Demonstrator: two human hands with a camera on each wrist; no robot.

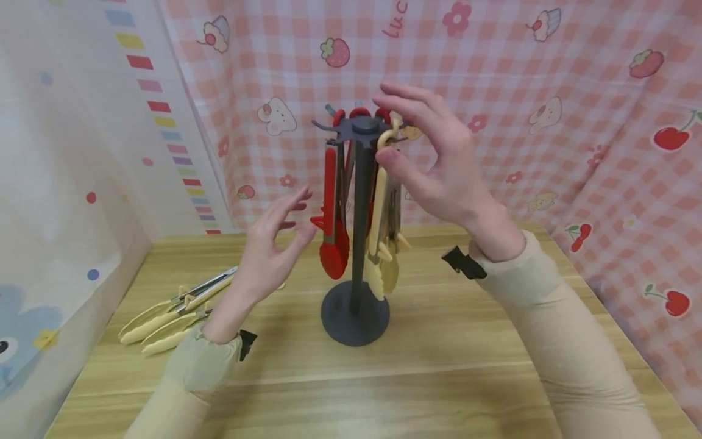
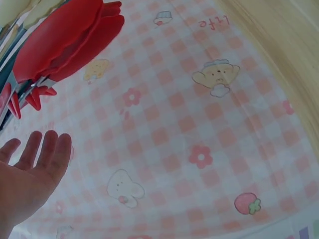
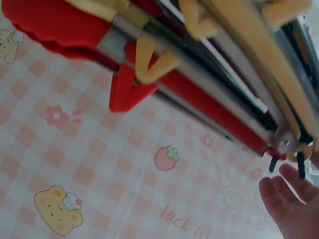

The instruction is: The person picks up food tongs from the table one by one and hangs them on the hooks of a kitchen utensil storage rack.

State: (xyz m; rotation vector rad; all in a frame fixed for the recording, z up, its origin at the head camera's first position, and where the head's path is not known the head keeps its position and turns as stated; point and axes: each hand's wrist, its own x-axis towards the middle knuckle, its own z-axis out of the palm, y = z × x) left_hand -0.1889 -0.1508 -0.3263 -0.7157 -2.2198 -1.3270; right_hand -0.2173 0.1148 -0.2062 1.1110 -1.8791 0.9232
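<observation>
Beige sleeves cover your raised forearms. Your right hand is spread open at the top loop of cream tongs hanging on the dark stand; contact is unclear. Your left hand, fingers loosely parted, holds nothing beside hanging red tongs. Only the head view shows the round base and loose cream tongs lying left on the wood-grain table. Pink checked cloth hangs behind.
</observation>
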